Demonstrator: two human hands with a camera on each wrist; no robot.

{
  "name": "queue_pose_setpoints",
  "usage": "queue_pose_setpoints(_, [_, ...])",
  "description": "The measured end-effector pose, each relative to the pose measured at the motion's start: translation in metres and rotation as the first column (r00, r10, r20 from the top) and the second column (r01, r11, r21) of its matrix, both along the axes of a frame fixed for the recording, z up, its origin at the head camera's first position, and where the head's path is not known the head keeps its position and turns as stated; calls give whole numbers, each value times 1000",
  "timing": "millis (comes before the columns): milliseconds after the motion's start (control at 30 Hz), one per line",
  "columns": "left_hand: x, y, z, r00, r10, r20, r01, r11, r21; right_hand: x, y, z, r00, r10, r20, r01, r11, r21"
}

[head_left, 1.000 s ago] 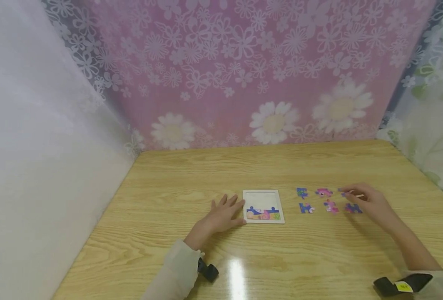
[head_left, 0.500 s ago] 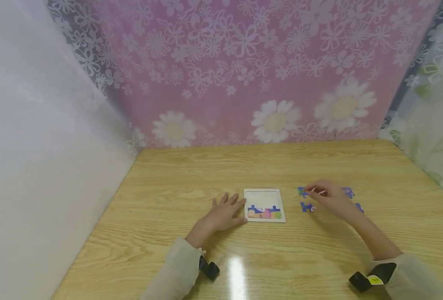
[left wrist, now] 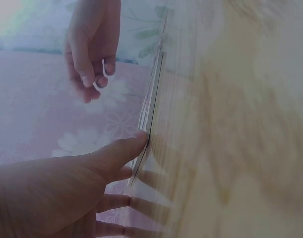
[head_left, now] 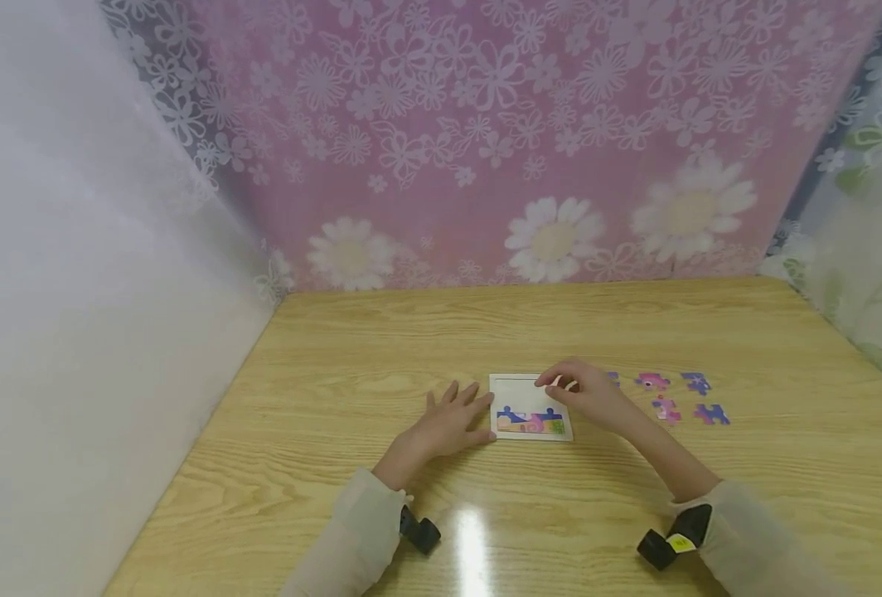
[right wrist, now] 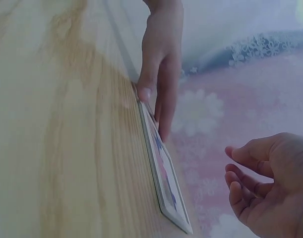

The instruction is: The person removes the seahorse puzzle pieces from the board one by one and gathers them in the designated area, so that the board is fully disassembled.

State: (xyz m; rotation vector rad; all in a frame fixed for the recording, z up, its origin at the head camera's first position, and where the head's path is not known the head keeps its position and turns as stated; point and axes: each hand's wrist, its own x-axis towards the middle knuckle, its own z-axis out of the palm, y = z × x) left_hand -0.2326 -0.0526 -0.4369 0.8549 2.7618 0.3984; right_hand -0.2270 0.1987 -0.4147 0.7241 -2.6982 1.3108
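Note:
A small white puzzle tray [head_left: 516, 392] lies on the wooden table, its bottom row filled with colourful puzzle pieces [head_left: 536, 423] and its upper part bare. My left hand [head_left: 441, 429] rests beside it, fingers spread, with fingertips and thumb at the tray's left edge. Over the tray's right side is my right hand [head_left: 592, 400]. In the left wrist view its curled fingers pinch a thin, white-edged puzzle piece [left wrist: 103, 68]; the piece's picture side is hidden there. The right wrist view shows the right hand [right wrist: 275, 183] raised off the tray.
To the right lie loose pieces: a pink one [head_left: 652, 381], a blue one [head_left: 697, 381], another pink one [head_left: 666, 410] and a blue-purple one [head_left: 711, 414]. A further blue piece [head_left: 613, 379] is partly covered by the right hand. A flowered curtain [head_left: 441, 166] hangs behind the table.
My right hand has moved left from the far loose pieces, across the nearer ones, to above the tray. My left hand has stayed at the tray's left edge.

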Motion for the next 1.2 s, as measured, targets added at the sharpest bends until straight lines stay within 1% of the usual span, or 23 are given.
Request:
queue_pose_setpoints(167, [-1, 2, 0, 1000, -2, -6, 2, 1000, -15, -3, -17, -7, 999, 34, -3, -34, 999, 13])
queue_pose_setpoints(267, [-1, 3, 0, 1000, -7, -8, 7, 1000, -19, -3, -25, -10, 998, 53, 29, -53, 999, 0])
queue_pose_setpoints(467, [-2, 5, 0, 1000, -17, -16, 17, 1000, -21, -1, -36, -19, 996, 58, 71, -58, 998, 10])
queue_pose_setpoints(600, [-2, 5, 0, 999, -22, -25, 22, 1000, -20, -1, -38, -28, 994, 46, 95, -49, 999, 24])
queue_pose_setpoints(700, [-2, 5, 0, 999, -25, -24, 25, 1000, -16, -1, -38, -34, 995, 34, 96, -37, 999, 32])
queue_pose_setpoints(833, [-2, 4, 0, 999, -23, -22, 23, 1000, -18, -1, -38, -40, 994, 46, 101, -49, 998, 31])
queue_pose_setpoints(933, [-2, 3, -2, 1000, -17, -22, 16, 1000, -24, -1, -39, -42, 992, 57, 110, -61, 998, 35])
queue_pose_setpoints(1200, [-2, 1, -3, 1000, -8, -30, 7, 999, -37, -1, -41, -44, 996, 49, 79, -54, 996, 66])
